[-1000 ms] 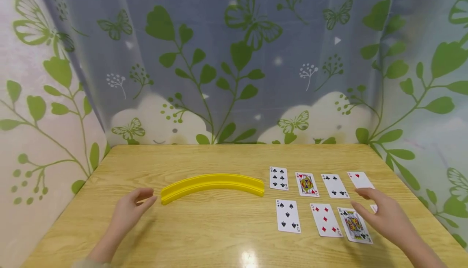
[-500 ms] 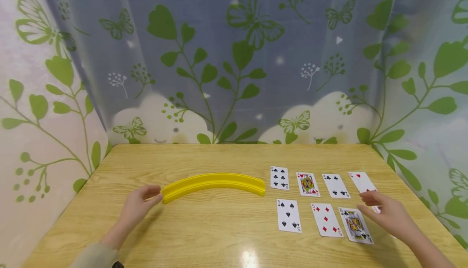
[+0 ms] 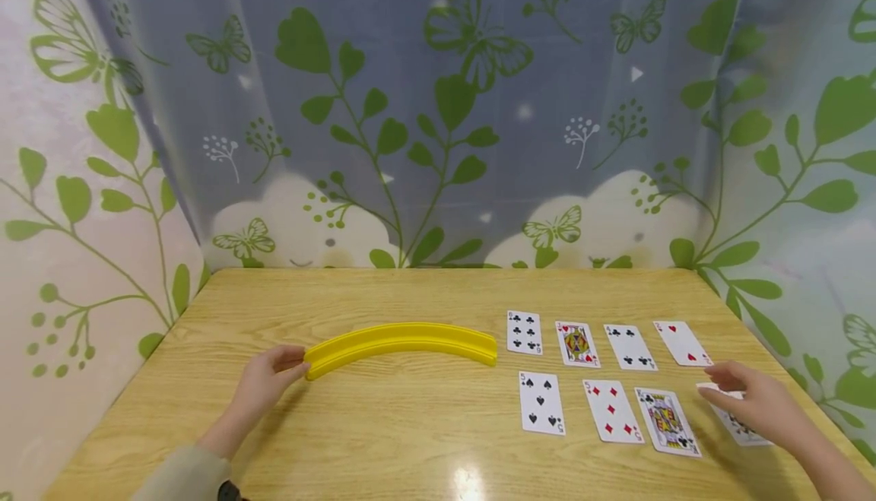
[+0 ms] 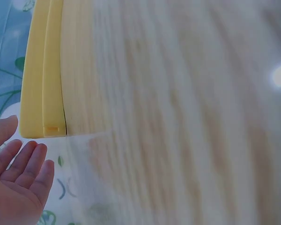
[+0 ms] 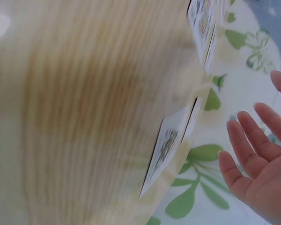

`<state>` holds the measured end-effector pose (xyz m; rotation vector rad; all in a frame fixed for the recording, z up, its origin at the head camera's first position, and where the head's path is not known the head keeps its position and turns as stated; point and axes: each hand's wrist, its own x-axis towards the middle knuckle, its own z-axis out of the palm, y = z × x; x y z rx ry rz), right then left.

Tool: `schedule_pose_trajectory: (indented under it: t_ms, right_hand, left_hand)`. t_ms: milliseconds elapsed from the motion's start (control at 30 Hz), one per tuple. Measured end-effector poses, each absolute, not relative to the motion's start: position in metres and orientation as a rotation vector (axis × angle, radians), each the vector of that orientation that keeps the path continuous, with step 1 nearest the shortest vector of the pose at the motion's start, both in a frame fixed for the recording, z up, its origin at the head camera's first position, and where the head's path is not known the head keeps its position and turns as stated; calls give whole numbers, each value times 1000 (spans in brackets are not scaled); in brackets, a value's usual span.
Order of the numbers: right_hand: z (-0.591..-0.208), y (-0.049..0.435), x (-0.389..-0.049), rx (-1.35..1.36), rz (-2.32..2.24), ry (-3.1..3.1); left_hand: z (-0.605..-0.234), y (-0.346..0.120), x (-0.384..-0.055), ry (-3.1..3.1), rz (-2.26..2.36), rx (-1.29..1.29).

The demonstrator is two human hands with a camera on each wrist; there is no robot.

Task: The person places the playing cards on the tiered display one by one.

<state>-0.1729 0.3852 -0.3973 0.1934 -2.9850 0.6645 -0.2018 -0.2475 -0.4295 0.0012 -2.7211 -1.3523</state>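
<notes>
A curved yellow card holder (image 3: 404, 338) lies across the table's left-centre. My left hand (image 3: 265, 383) is at its left end, fingertips right at the corner; the left wrist view has the fingers relaxed beside the holder's end (image 4: 49, 93). Above the rightmost front-row card (image 3: 744, 431), a face card partly hidden by the hand, hovers my right hand (image 3: 766, 406). In the right wrist view its fingers are spread loosely, with nothing between them. Just behind lies the two of hearts (image 3: 683, 344).
Face-up playing cards form two rows on the right: six of clubs (image 3: 524, 332), jack of hearts (image 3: 578, 344) and four of clubs (image 3: 630, 347) behind, five of spades (image 3: 541, 403), five of diamonds (image 3: 613, 411) and king of clubs (image 3: 668, 422) in front. Patterned curtains (image 3: 438, 121) border the table (image 3: 383, 432).
My left hand has moved right and slightly up to the holder's left end. My right hand has shifted right, uncovering the two of hearts and part of the face card below it.
</notes>
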Motion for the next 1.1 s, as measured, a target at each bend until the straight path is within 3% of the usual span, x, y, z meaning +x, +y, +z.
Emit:
schedule_pose_trajectory:
  t_ms: [600,1100]
  right_hand:
    - [-410,432,-184,125,698,-3178]
    - [-419,437,-189,118,651,-3249]
  left_hand:
    - [-431,-249,-206,-2647,-1549,217]
    - [-436,-252,-209,-2626,-1658,224]
